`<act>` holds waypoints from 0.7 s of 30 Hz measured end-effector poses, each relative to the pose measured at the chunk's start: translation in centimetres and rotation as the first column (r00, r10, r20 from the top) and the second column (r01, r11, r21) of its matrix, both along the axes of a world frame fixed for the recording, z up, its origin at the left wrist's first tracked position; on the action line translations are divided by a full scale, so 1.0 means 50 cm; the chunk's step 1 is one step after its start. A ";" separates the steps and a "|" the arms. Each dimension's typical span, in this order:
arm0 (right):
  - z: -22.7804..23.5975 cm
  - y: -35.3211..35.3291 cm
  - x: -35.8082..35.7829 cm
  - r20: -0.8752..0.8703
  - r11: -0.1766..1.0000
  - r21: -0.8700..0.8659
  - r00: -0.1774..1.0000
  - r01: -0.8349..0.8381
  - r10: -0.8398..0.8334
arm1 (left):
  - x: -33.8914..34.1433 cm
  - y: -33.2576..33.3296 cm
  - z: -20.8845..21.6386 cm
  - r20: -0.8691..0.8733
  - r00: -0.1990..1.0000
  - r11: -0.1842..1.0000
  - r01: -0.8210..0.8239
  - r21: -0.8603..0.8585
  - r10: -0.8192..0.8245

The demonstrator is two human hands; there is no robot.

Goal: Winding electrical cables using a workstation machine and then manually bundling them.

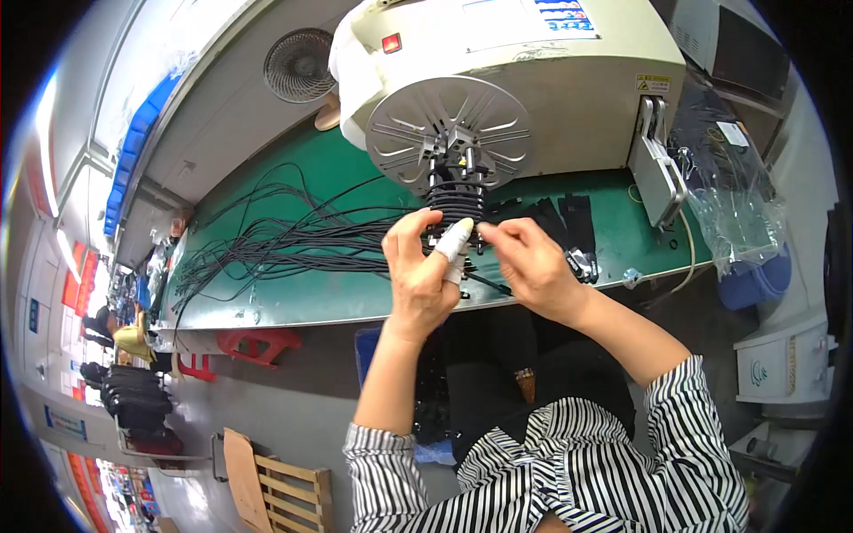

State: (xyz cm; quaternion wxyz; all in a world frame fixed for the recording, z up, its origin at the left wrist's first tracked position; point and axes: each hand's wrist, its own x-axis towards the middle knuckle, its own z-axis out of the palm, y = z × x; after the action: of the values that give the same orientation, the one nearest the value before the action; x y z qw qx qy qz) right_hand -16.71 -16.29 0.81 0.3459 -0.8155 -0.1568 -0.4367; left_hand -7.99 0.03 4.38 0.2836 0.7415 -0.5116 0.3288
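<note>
The left hand (422, 282), one finger wrapped in white, has its fingers half curled at the near end of a coil of black cable (457, 197), while the right hand (538, 269) sits just beside it with thumb and forefinger pinched together; whether either grips a strand, I cannot tell. The coil sits on the winding machine (569, 111), in front of its round metal disc (391, 124), above the green worktop (311, 304). Loose black cables (293, 244) spread to the left across the worktop.

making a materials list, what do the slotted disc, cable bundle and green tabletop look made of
Slotted disc: probably metal, its silvery grey face softly shiny. Cable bundle: likely rubber or plastic jackets, satin black, curving loosely. Green tabletop: perhaps plastic or rubber sheet, smooth with glossy reflections.
</note>
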 end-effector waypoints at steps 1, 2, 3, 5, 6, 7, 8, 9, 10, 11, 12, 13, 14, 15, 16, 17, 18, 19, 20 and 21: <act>-0.005 0.010 0.009 0.048 0.998 -0.056 0.999 -0.005 0.008 | -0.012 0.001 -0.012 -0.062 0.998 0.997 -0.004 -0.079 -0.001; -0.009 0.008 0.013 0.088 0.992 -0.125 0.996 0.009 0.002 | -0.023 -0.013 -0.031 -0.129 0.991 0.985 0.004 -0.172 -0.026; -0.013 0.003 0.013 0.097 0.985 -0.167 0.995 0.041 -0.025 | -0.031 -0.020 -0.050 -0.193 0.980 0.971 -0.005 -0.237 -0.042; -0.015 -0.001 0.010 0.119 0.966 -0.245 0.991 0.084 -0.057 | -0.069 -0.052 -0.083 -0.507 0.778 0.790 -0.021 -0.612 -0.372; -0.013 0.002 0.013 0.131 0.967 -0.242 0.990 0.079 -0.048 | -0.087 -0.069 -0.087 -0.579 0.492 0.627 -0.083 -0.775 -0.650; -0.014 0.003 0.015 0.135 0.966 -0.247 0.990 0.081 -0.048 | -0.075 -0.078 -0.120 -0.652 0.238 0.633 -0.161 -0.757 -0.720; -0.012 0.004 0.017 0.141 0.964 -0.253 0.989 0.078 -0.043 | -0.076 -0.091 -0.103 -0.683 0.036 0.667 -0.183 -0.722 -0.730; -0.011 0.008 0.016 0.104 0.975 -0.219 0.995 0.030 -0.007 | -0.057 -0.104 -0.117 -0.603 -0.089 0.606 -0.221 -0.764 -0.793; -0.008 0.002 0.014 0.096 0.979 -0.202 0.995 0.020 -0.001 | -0.040 -0.126 -0.112 -0.497 -0.210 0.538 -0.258 -0.802 -0.842; -0.005 -0.004 0.012 0.088 0.983 -0.184 0.996 0.011 0.006 | -0.036 -0.147 -0.107 -0.439 -0.110 0.452 -0.248 -0.857 -0.892; -0.002 -0.011 0.011 0.078 0.986 -0.165 0.997 0.000 0.013 | -0.030 -0.162 -0.103 -0.341 -0.125 0.362 -0.258 -0.896 -0.932; 0.003 -0.022 0.013 0.081 0.995 -0.099 0.996 -0.012 0.020 | -0.017 -0.165 -0.109 -0.356 -0.120 0.376 -0.278 -0.884 -0.927; 0.014 -0.035 0.021 0.128 0.998 -0.048 0.991 0.031 -0.024 | -0.005 -0.165 -0.117 -0.371 -0.115 0.388 -0.299 -0.871 -0.921; 0.027 -0.046 0.037 0.078 0.996 0.041 0.993 0.082 -0.085 | 0.004 -0.164 -0.126 -0.228 -0.159 0.262 -0.244 -0.934 -0.961; 0.031 -0.062 0.052 0.008 0.980 0.129 0.988 0.152 -0.155 | 0.005 -0.175 -0.126 -0.283 -0.148 0.314 -0.271 -0.910 -0.948; 0.050 -0.064 0.070 -0.085 0.965 0.198 0.984 0.171 -0.157 | 0.011 -0.175 -0.132 -0.291 -0.153 0.320 -0.230 -0.919 -0.944; 0.068 -0.067 0.089 -0.178 0.945 0.264 0.973 0.194 -0.150 | 0.019 -0.175 -0.143 -0.298 -0.157 0.325 -0.190 -0.926 -0.942; 0.074 -0.081 0.109 -0.254 0.949 0.288 0.966 0.128 -0.053 | 0.026 -0.178 -0.147 -0.281 -0.167 0.303 -0.131 -0.944 -0.945; 0.079 -0.089 0.120 -0.348 0.907 0.421 0.924 0.004 0.158 | 0.030 -0.179 -0.153 -0.257 -0.198 0.277 -0.081 -0.957 -0.946; 0.081 -0.097 0.114 -0.422 0.872 0.489 0.878 0.010 0.226 | 0.032 -0.180 -0.159 -0.234 -0.231 0.248 -0.033 -0.968 -0.944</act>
State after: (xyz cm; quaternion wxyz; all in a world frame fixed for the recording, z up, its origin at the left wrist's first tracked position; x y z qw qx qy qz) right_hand -11.01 -21.14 4.86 0.5877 -0.7751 -0.0033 -0.2320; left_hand -6.39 -8.95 -3.56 0.9017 0.2107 -0.2914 -0.2400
